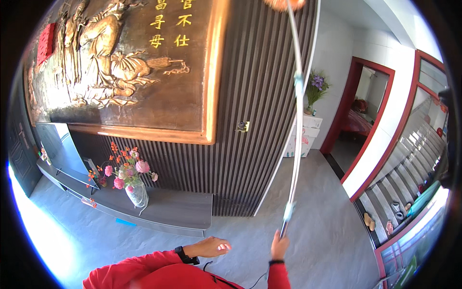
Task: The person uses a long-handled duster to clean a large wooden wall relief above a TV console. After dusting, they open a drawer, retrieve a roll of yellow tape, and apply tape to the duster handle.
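Observation:
My right hand [280, 246] is closed around the lower end of a long telescopic pole [298, 144] with pale blue joints. The pole rises steeply, and its orange-brown bristly head [285, 4] is partly cut off at the top edge. My left hand [211, 247] is held in front of my body, apart from the pole, its fingers loosely curled with nothing seen in them. Both wrists wear black bands. To the upper left hangs a large relief panel [173, 97] in a copper-coloured frame, against dark slatted wall cladding [249, 90].
A low TV cabinet [177, 206] holds a television [61, 144] and a white vase [137, 195] of flowers. Farther right stand a white cabinet [308, 135] with purple flowers, a red-framed doorway [355, 72], and stairs [400, 184] with shoes. Grey floor [317, 216] lies before me.

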`<act>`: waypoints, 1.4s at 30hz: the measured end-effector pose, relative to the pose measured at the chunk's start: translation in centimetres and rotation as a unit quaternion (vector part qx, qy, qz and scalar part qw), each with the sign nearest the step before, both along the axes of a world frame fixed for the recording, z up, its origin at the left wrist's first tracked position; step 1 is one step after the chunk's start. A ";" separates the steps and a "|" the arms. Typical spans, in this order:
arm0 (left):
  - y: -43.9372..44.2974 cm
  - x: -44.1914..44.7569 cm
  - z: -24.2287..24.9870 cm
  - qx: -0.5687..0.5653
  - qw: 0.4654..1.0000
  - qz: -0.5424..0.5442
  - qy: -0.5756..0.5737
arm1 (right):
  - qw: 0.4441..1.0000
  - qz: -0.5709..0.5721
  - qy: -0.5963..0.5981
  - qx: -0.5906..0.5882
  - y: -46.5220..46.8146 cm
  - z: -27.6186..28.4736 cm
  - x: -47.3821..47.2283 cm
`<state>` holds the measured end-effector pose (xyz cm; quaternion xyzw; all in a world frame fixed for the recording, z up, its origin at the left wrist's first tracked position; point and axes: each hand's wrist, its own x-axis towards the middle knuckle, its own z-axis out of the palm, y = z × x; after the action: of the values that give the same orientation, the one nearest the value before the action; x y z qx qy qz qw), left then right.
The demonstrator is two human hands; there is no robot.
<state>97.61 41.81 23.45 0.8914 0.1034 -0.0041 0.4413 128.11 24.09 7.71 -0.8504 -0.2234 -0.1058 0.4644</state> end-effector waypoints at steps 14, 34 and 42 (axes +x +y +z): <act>3.7 6.7 2.1 0.015 0.962 0.096 -0.255 | 0.987 0.136 0.071 0.053 7.5 3.9 -2.5; -1.7 17.1 6.3 -0.371 0.888 0.138 -0.233 | 0.945 0.004 0.277 -0.175 -29.2 -13.4 -25.6; -8.2 10.4 3.7 0.112 0.909 0.186 -0.356 | 0.975 0.066 0.192 -0.090 -10.8 -3.8 -15.2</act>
<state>108.06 33.61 27.12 0.8417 0.1030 0.4073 0.3392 112.90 13.27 3.91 -0.8768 -0.1941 0.1108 0.4259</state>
